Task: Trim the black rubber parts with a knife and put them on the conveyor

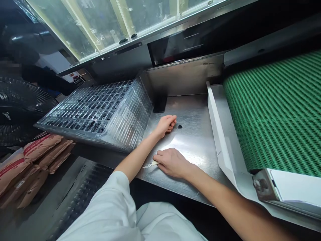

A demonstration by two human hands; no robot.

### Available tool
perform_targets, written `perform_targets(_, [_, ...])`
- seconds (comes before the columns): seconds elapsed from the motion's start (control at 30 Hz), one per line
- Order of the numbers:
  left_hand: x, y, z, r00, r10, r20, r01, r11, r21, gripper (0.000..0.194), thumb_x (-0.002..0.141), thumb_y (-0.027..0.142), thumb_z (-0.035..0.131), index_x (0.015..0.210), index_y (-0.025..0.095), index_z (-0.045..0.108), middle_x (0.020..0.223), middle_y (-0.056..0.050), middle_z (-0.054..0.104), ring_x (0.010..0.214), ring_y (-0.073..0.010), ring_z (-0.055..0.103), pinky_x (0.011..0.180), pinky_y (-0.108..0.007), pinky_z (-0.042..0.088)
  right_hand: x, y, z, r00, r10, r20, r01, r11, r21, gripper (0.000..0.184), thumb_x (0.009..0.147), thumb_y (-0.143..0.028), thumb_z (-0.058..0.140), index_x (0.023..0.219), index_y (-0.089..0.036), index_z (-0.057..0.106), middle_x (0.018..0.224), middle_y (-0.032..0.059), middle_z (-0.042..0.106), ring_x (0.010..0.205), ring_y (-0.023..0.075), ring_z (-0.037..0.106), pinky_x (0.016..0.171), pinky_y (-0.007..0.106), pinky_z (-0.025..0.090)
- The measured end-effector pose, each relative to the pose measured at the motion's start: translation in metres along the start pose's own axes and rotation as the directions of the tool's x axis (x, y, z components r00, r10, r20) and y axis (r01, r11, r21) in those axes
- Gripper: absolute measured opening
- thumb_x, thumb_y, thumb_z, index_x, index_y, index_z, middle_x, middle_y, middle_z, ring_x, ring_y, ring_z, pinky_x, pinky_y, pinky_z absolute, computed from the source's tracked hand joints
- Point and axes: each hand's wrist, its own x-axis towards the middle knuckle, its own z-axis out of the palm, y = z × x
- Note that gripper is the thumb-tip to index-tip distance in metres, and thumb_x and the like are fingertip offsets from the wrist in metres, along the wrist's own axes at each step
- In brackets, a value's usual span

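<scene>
**Two small pieces on a brushed steel counter (193, 113)**

Left hand (165, 126) is held curled, its fingers closed; whether anything is gripped inside cannot be told. A dark lump (180, 126) is lying just past them. Right hand (172, 163) is laid flat, fingers extended, a pale sliver (150, 164) touched at their tips. Ribbed clear plastic trays (87, 113) are stacked left of the fingers, a green woven conveyor belt (276, 110) right of them.

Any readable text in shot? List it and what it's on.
"Midea" on the hub of the black fan.
Red printing on the brown paper sacks: too small to read.
Small sign beyond the clear plastic tray: too blurred to read.
</scene>
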Motion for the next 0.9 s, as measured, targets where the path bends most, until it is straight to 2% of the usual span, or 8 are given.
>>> perform_targets(0.13, [0.003,-0.002,0.007,0.998,0.054,0.01,-0.055,0.979,0.197,0.03,0.091,0.029,0.071,0.068,0.016,0.056,0.059,0.004,0.047,0.054,-0.0091,0.035,0.054,-0.024,0.024,0.0,0.0,-0.001,1.0,0.002,0.01,-0.002,1.0,-0.025,0.009,0.096,-0.011,0.067,0.093,-0.018,0.062,0.087,0.0007,0.062,0.07,0.0176,0.052,0.06,0.034,0.018])
perform_targets(0.2, [0.004,0.001,0.009,0.992,0.123,0.014,-0.119,0.909,0.4,0.028,0.09,0.028,0.074,0.069,0.016,0.059,0.064,0.002,0.055,0.062,-0.012,0.043,0.06,-0.025,0.028,0.0,0.0,0.0,1.0,0.0,0.006,0.0,0.999,-0.034,0.009,0.096,-0.012,0.068,0.093,-0.018,0.062,0.087,0.0005,0.063,0.07,0.0176,0.052,0.059,0.034,0.018])
perform_targets(0.3, [0.001,0.005,0.009,0.979,0.192,0.067,-0.171,0.593,0.787,0.023,0.097,0.036,0.07,0.082,0.019,0.063,0.076,0.0,0.066,0.074,-0.0181,0.057,0.066,-0.028,0.032,0.0,-0.001,0.0,1.0,-0.002,0.0,0.002,0.999,-0.033,0.009,0.096,-0.012,0.069,0.093,-0.018,0.062,0.086,0.0002,0.062,0.07,0.0174,0.053,0.059,0.034,0.019])
perform_targets(0.37, [-0.002,0.008,0.011,0.981,0.162,0.104,-0.16,0.391,0.906,0.024,0.1,0.045,0.067,0.097,0.021,0.064,0.087,-0.002,0.071,0.084,-0.0224,0.065,0.068,-0.029,0.036,0.0,-0.001,0.0,1.0,0.0,-0.004,0.0,0.999,-0.033,0.009,0.095,-0.013,0.07,0.093,-0.018,0.063,0.086,-0.0002,0.062,0.069,0.0172,0.053,0.059,0.034,0.02])
perform_targets(0.47, [-0.008,0.009,0.014,0.983,0.099,0.157,-0.175,0.203,0.963,0.032,0.104,0.052,0.058,0.114,0.022,0.061,0.101,-0.006,0.076,0.094,-0.0272,0.07,0.072,-0.031,0.042,0.0,-0.001,0.0,1.0,0.005,-0.008,-0.006,0.999,-0.036,0.011,0.095,-0.013,0.07,0.092,-0.019,0.062,0.085,-0.0009,0.062,0.068,0.0169,0.052,0.059,0.034,0.02])
perform_targets(0.53, [-0.01,0.009,0.018,0.98,0.08,0.179,-0.189,0.133,0.973,0.032,0.108,0.048,0.05,0.12,0.019,0.058,0.104,-0.01,0.076,0.097,-0.03,0.072,0.076,-0.033,0.046,-0.001,-0.001,0.001,1.0,0.005,-0.011,-0.006,0.999,-0.042,0.011,0.094,-0.013,0.07,0.091,-0.019,0.061,0.085,-0.001,0.061,0.068,0.017,0.052,0.059,0.035,0.02])
perform_targets(0.7, [-0.009,0.009,0.023,0.979,0.08,0.189,-0.198,0.127,0.972,0.031,0.111,0.032,0.038,0.124,0.013,0.057,0.105,-0.019,0.075,0.103,-0.0343,0.072,0.086,-0.04,0.049,-0.001,0.001,0.005,0.999,-0.014,-0.029,0.013,0.999,-0.035,0.013,0.092,-0.009,0.067,0.094,-0.019,0.06,0.087,-0.0004,0.061,0.071,0.0176,0.053,0.061,0.034,0.024])
perform_targets(0.9, [0.0,0.017,0.005,0.983,0.104,0.151,-0.175,0.287,0.942,0.024,0.108,0.029,0.041,0.112,0.016,0.061,0.105,-0.013,0.074,0.1,-0.0283,0.07,0.084,-0.035,0.049,-0.001,0.003,0.007,0.999,-0.027,-0.032,0.026,0.999,-0.023,0.016,0.089,-0.006,0.06,0.092,-0.021,0.059,0.08,-0.0013,0.056,0.072,0.0192,0.055,0.062,0.033,0.027])
